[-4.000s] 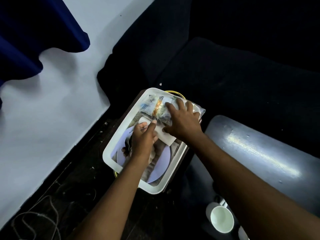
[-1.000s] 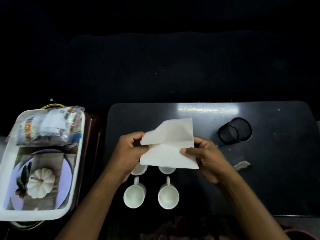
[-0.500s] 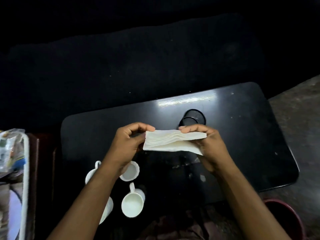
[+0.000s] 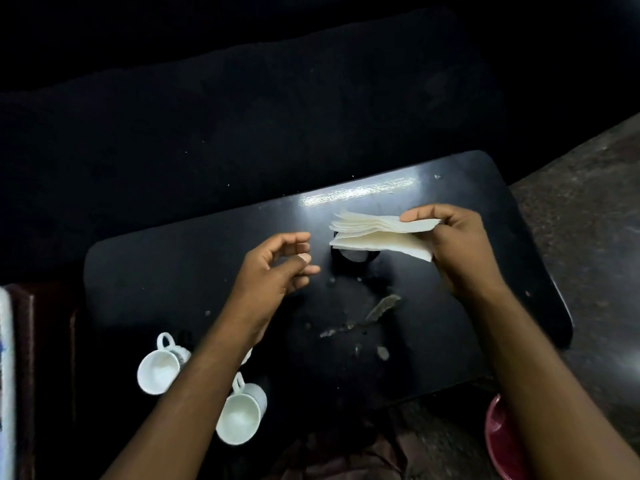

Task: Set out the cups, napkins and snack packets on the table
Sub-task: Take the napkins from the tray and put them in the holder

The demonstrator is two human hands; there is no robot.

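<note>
Over the middle of the dark table (image 4: 156, 271), toward one o'clock, the right hand (image 4: 460, 247) pinches a stack of folded paper napkins (image 4: 374, 237) by its right end, fingers curled round it. The free edges fan loose to the left. Gripping one end this way leaves the layers open for peeling apart, which seems to be the aim. The left hand (image 4: 277, 268) hovers at nine o'clock of the stack, holding nothing, its fingers relaxed and parted, aimed at the fanned edges without touching them.

Just beneath the stack a dark round holder (image 4: 353, 256) is partly hidden; whether the napkins are meant for it I cannot tell. Two white cups (image 4: 157, 368) (image 4: 240, 415) sit at the table's seven o'clock corner, handles toward twelve, bunched rather than spread to places. A third is mostly hidden behind the left forearm. No snack packets are in view, only a white tray edge (image 4: 5, 375) at far nine o'clock.
</note>
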